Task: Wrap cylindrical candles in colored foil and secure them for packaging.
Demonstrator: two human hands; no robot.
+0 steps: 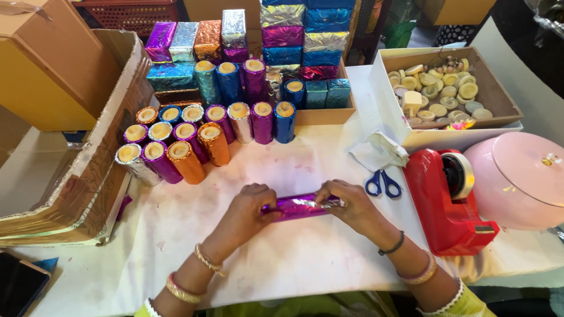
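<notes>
Fingers of the left hand (249, 206) and right hand (346, 205) close on opposite ends of a purple foil-wrapped roll (299, 206) lying crosswise on the white worktop (294, 258). Blue scissors (383, 184) lie at two o'clock, a red tape dispenser (449, 199) at three, and wrapped cylinders (194, 138) at eleven.

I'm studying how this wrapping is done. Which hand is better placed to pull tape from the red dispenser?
The right hand, probably: the red tape dispenser sits on its side, while the left hand grips the purple foil roll farther away.
</notes>
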